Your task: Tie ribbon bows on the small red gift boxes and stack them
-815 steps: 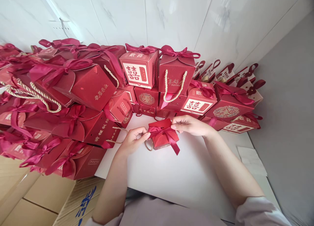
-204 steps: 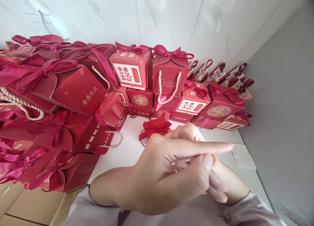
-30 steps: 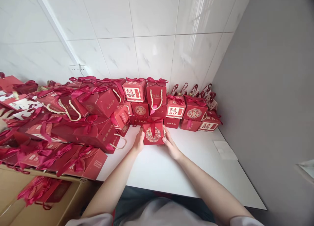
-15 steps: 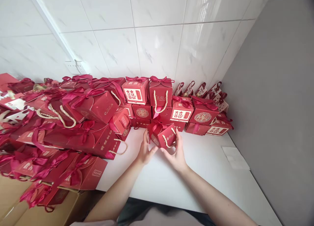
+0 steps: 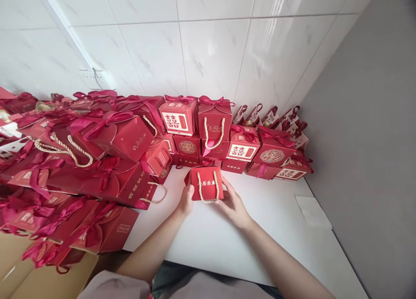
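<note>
red gift box point(image 5: 208, 191): was gripped from both sides, rope-handle face toward the wearer.
the hands were apart from each other and closed on the box between them: the left hand point(image 5: 186, 200) bore on its left side with the thumb at the front edge, and the right hand point(image 5: 234, 206) was curled about its right side. a cream rope handle point(image 5: 216, 184) hung in a loop down the front of the box, across pale printed characters. the box was located over the white surface point(image 5: 208, 242); base contact could not be determined. behind the box stood stacked red boxes point(image 5: 211, 110); left of it, a large pile of ribbon-tied boxes point(image 5: 125, 136); right of it and well apart, a flat white sheet point(image 5: 313, 211).
</note>
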`<state>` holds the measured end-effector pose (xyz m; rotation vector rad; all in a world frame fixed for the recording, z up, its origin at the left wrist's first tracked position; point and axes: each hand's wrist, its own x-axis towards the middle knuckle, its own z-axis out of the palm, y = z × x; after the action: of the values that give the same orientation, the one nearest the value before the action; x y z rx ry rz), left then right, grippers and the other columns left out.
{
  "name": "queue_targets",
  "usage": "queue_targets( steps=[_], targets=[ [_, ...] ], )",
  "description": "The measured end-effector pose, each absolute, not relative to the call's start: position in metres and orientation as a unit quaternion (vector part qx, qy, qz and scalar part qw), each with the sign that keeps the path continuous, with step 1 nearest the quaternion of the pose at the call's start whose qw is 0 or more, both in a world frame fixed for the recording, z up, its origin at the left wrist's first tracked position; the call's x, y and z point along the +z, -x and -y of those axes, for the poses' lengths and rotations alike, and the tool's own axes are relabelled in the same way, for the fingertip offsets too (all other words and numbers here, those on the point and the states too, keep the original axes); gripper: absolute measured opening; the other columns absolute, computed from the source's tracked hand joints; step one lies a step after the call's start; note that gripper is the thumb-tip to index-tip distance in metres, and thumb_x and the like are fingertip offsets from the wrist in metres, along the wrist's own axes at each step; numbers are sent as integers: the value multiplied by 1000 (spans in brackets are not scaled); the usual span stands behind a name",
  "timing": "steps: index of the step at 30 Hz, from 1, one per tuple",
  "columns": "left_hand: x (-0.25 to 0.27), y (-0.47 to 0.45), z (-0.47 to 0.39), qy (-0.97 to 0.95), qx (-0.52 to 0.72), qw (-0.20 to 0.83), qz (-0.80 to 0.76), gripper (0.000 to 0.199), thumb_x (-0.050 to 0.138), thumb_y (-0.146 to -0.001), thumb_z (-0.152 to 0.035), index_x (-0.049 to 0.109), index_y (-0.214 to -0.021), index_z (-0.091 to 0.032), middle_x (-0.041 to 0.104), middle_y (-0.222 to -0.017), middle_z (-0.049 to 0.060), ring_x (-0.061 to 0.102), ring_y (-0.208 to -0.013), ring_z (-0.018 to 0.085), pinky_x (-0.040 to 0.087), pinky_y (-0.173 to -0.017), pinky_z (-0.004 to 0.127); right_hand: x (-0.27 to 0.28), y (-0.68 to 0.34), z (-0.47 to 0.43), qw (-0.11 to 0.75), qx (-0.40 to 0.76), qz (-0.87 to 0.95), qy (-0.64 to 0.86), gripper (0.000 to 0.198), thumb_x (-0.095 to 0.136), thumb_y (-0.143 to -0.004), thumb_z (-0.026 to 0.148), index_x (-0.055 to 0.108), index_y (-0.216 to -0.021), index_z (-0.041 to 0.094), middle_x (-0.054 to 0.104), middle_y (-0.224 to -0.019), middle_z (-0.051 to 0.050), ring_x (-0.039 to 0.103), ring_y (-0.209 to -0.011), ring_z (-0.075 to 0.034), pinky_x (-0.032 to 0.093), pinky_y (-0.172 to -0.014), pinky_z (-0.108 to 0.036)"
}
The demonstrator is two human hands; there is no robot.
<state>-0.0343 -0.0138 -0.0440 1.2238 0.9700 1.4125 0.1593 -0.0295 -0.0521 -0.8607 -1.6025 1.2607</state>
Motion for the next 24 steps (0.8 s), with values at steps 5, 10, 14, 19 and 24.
queue_targets(
  steps=[5,10,14,19,24],
  targets=[
    [-49,36,14,-519,583,481,-398,69,45,-85,-68,49,-137,-22,47,-146,10,37,-139,33,33,-114,47,-46,-163,33,455,500,657,333,70,56,-93,45,20,-153,35,29,-156,-7,56,-119,-26,52,-97,-42],
    [-54,38,14,-528,571,501,-381,71,42,-86,-70,47,-139,-23,50,-143,11,42,-136,34,36,-111,49,-41,-166,35,460,512,648,327,69,54,-93,48,23,-152,35,26,-157,-7,54,-121,-27,52,-96,-44],
    [-56,38,14,-523,578,496,-382,74,43,-84,-72,45,-138,-22,54,-138,13,45,-133,35,39,-108,50,-44,-167,31,476,576,578,328,67,47,-94,54,20,-153,35,32,-156,-9,57,-120,-27,48,-101,-51],
    [-53,38,14,-554,566,477,-380,76,46,-81,-74,45,-136,-21,52,-138,14,46,-131,36,41,-105,49,-46,-166,27,470,629,540,301,73,57,-89,55,27,-151,31,45,-147,-12,50,-130,-30,42,-105,-54],
    [-43,36,14,-563,569,453,-391,69,44,-85,-69,48,-136,-21,55,-135,13,48,-128,34,39,-106,46,-49,-165,26,476,642,523,297,71,59,-90,50,27,-150,32,43,-147,-12,52,-127,-28,44,-104,-51]
  ],
)
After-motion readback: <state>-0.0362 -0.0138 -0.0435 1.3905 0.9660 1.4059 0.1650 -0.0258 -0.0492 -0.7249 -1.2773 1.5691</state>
